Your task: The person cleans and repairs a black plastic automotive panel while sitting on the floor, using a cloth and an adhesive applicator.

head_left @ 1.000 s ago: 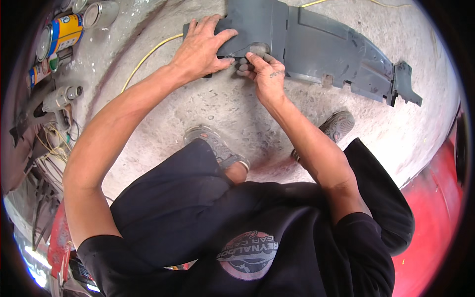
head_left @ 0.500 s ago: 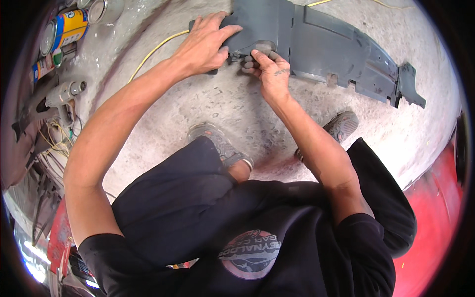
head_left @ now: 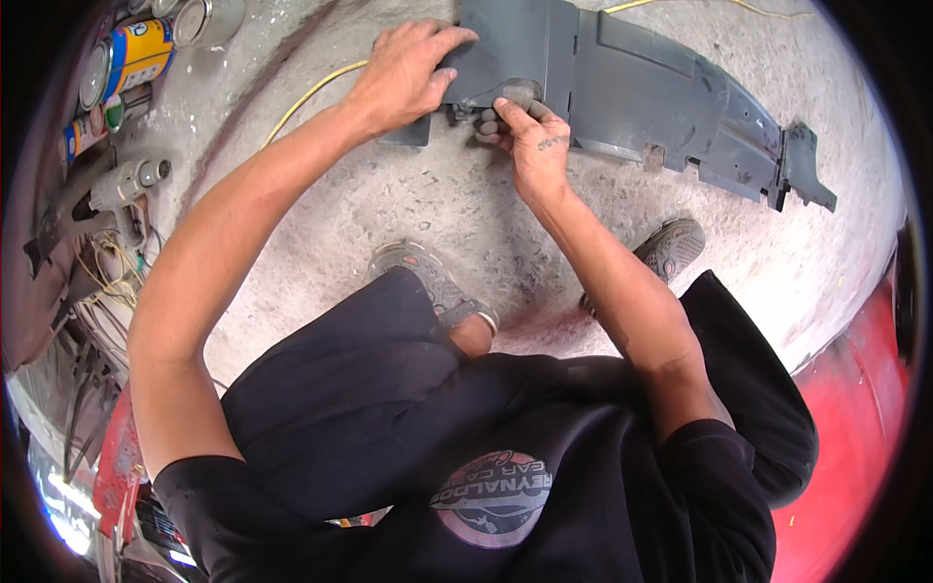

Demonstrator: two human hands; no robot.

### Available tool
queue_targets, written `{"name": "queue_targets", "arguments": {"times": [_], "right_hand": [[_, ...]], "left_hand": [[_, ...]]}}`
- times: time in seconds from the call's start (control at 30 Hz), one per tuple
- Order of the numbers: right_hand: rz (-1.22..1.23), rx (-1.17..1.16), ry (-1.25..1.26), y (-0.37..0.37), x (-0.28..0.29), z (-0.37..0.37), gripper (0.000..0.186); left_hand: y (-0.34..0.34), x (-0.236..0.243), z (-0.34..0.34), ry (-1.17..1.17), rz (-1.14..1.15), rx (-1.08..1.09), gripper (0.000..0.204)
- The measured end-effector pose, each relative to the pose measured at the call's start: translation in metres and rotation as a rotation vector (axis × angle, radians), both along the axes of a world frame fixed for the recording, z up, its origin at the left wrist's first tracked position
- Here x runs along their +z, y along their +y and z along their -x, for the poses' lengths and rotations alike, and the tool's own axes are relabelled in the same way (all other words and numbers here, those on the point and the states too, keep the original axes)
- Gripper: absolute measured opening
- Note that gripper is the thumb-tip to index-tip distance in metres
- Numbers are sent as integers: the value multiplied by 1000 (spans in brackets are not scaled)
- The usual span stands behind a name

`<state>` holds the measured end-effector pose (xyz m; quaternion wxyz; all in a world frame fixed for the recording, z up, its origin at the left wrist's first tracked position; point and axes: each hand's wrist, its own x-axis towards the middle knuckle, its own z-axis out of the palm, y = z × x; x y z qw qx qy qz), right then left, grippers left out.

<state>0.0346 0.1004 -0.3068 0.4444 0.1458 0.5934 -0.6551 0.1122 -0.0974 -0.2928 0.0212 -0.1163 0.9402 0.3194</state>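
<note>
The right hand (head_left: 533,146) presses against the near edge of a long grey plastic panel (head_left: 641,92), a moulded car-body piece lying flat on the concrete floor (head_left: 408,204). Its fingers are curled together around a small rounded spot on the panel's edge; what, if anything, they pinch there is hidden by the fingers themselves. Just to the left of that spot, the left hand (head_left: 408,73) lies spread on top of the panel's end, fingers apart and flat, palm bearing down on the plastic. The two hands nearly touch.

From the hands the panel runs off to the right, curving away and ending in a narrow tab. Beyond the left hand a yellow cable (head_left: 311,92) trails across the floor and passes behind the panel. Nearer the person than the hands, two worn grey shoes (head_left: 428,277) stand on the concrete, one under each forearm. Far to the left of the grip, at the floor's edge, lie paint tins (head_left: 131,58), a spray gun (head_left: 121,183) and a tangle of wires. Well to the right and nearer, a red car body (head_left: 855,428) fills the corner.
</note>
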Motion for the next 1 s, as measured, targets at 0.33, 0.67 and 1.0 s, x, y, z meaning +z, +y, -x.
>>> {"name": "queue_targets", "arguments": {"times": [0.33,0.67,1.0], "right_hand": [[-5,-19,30,0,0,-1,10],[-68,35,51,1,0,-2,13],[-32,57,79,-2,2,-3,9]], "left_hand": [[-4,3,22,-49,-371,264,53],[-12,2,32,-53,-455,254,30],[-13,6,37,-150,-526,268,15]]}}
